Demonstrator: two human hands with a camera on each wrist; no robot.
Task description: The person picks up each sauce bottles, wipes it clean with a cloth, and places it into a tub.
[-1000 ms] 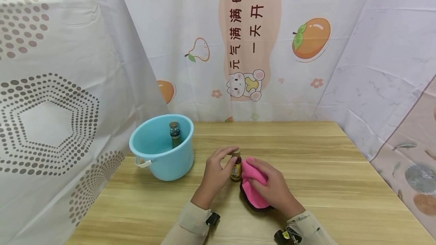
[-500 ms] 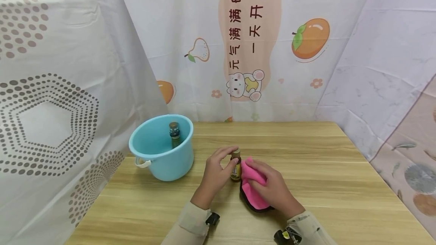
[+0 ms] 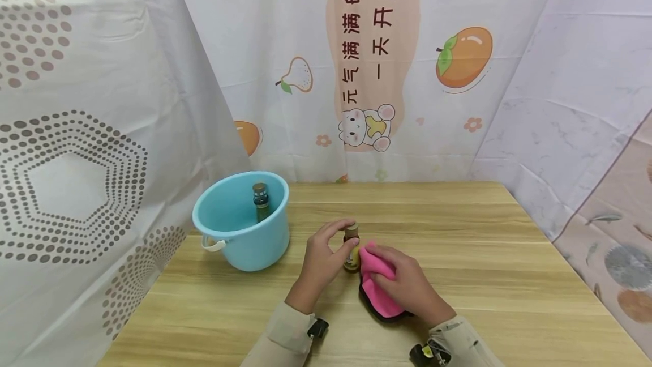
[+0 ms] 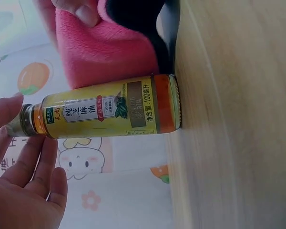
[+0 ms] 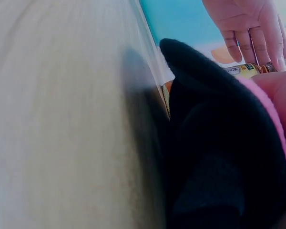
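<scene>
A small glass sesame oil bottle with a yellow label stands upright on the table. My left hand holds it by the cap and neck, thumb on the near side. In my right hand is a bunched cloth, pink on one side and black on the other. The pink side lies against the right side of the bottle, as the left wrist view shows. Black fabric fills much of the right wrist view and hides most of the right fingers.
A light blue bucket with a white handle grip stands to the left on the wooden table. Inside it another bottle with a brown cap leans near the right wall. Printed curtains hang behind the table and at both sides.
My right hand and the cloth have slid slightly down along the bottle, toward me. The bottle has shifted very slightly left. My left hand has barely moved.
</scene>
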